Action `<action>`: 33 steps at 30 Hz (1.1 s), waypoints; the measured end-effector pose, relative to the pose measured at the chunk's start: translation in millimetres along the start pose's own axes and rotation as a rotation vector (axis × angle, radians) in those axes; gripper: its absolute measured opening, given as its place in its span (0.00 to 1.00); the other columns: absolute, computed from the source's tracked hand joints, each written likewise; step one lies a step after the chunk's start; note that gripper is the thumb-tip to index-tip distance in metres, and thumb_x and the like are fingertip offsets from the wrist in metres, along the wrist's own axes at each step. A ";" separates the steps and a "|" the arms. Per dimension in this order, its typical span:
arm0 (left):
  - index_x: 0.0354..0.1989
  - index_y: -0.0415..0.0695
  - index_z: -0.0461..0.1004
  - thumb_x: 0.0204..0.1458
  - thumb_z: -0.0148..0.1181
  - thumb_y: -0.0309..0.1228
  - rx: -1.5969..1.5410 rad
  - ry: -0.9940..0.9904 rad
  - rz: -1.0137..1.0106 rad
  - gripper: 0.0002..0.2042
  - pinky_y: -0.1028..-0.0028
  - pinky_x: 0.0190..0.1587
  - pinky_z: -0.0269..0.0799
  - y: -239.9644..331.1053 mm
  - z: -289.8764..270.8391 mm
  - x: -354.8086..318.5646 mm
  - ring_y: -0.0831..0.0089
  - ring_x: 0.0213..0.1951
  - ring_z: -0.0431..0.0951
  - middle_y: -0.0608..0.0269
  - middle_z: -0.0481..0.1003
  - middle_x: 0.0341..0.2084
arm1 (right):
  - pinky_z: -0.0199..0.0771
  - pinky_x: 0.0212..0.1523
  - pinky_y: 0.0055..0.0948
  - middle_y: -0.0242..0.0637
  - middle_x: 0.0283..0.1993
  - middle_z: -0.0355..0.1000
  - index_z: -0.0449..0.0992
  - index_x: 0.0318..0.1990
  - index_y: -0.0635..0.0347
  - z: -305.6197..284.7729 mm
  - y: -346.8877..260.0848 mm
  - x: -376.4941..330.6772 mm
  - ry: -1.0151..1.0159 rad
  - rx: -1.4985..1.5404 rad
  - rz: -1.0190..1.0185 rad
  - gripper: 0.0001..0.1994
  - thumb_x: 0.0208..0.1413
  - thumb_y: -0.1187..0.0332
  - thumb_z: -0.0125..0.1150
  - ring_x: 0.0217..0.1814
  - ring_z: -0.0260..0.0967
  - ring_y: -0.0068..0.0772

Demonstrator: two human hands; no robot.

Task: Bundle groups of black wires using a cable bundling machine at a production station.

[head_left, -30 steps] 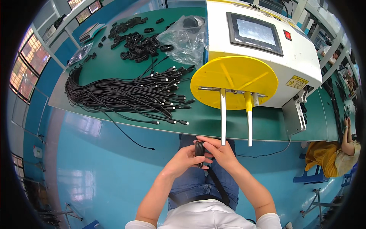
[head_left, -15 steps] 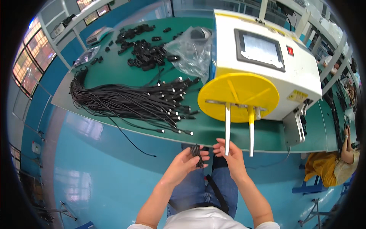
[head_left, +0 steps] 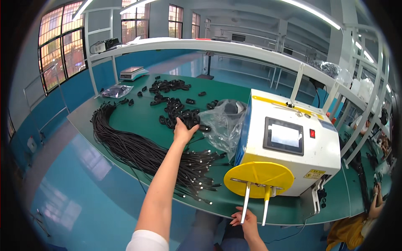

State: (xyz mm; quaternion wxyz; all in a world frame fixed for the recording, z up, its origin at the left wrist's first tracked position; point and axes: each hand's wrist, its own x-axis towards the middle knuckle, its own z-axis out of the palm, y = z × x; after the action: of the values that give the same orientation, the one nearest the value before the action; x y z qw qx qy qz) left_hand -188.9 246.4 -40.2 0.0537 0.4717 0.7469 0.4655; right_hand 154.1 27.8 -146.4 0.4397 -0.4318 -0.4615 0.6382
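Observation:
My left arm stretches across the green table, and my left hand (head_left: 184, 131) is at the near edge of a pile of small black coiled cable bundles (head_left: 169, 109). Its thumb and a finger are spread, with black coils just beyond them; the other fingers are partly hidden. My right hand (head_left: 248, 224) is low at the table's front edge, fingers apart and holding nothing visible. It is beside the white prong (head_left: 246, 203) that sticks out of the yellow disc (head_left: 259, 173) on a white machine (head_left: 299, 125). A long bundle of black cables (head_left: 138, 144) lies under and beside my left forearm.
A clear plastic bag (head_left: 224, 123) lies between the pile and the machine. Farther back are a scale (head_left: 133, 72) and another plastic bag (head_left: 116, 91). A white shelf rail (head_left: 176, 43) spans the back. At the far right, another person's arm (head_left: 377, 201) shows.
My left hand has moved from near my lap, where it held a coiled black cable, forward to the pile. My right hand stays near the prongs. The view has tilted up.

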 end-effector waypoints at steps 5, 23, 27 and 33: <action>0.50 0.39 0.66 0.50 0.56 0.26 -0.453 0.316 0.237 0.17 0.71 0.51 0.65 -14.0 -46.1 -100.8 0.68 0.50 0.69 0.55 0.68 0.47 | 0.74 0.25 0.22 0.47 0.35 0.72 0.64 0.52 0.71 -12.8 4.9 7.5 0.016 0.025 -0.004 0.18 0.56 0.72 0.53 0.25 0.73 0.32; 0.38 0.38 0.68 0.63 0.38 0.40 -1.401 -0.012 -0.509 0.17 0.63 0.47 0.72 -99.0 -108.7 -289.9 0.59 0.39 0.78 0.52 0.77 0.29 | 0.72 0.45 0.27 0.41 0.51 0.68 0.65 0.57 0.59 49.3 10.9 -52.5 -0.401 -0.814 -0.595 0.25 0.50 0.69 0.63 0.46 0.71 0.31; 0.39 0.38 0.67 0.63 0.39 0.40 -1.487 -0.027 -0.539 0.16 0.59 0.48 0.72 -84.9 -114.6 -275.6 0.58 0.41 0.77 0.51 0.76 0.31 | 0.69 0.50 0.28 0.42 0.58 0.62 0.65 0.57 0.60 76.3 -3.8 -54.9 -0.524 -0.353 -0.170 0.26 0.49 0.73 0.63 0.53 0.68 0.33; 0.42 0.38 0.68 0.63 0.37 0.40 -1.173 -0.236 -0.553 0.18 0.61 0.48 0.72 -90.8 -111.6 -267.2 0.61 0.43 0.76 0.52 0.76 0.36 | 0.70 0.39 0.29 0.40 0.44 0.69 0.68 0.55 0.57 115.0 -12.1 -22.7 -0.473 -0.689 -0.266 0.27 0.44 0.69 0.67 0.42 0.69 0.38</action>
State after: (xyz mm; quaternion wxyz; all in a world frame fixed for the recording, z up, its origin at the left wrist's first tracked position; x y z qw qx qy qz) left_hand -159.6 -38.2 -141.3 0.5008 0.2029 0.4523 0.7096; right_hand 51.4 -15.7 -108.3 0.2306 -0.3319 -0.7870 0.4662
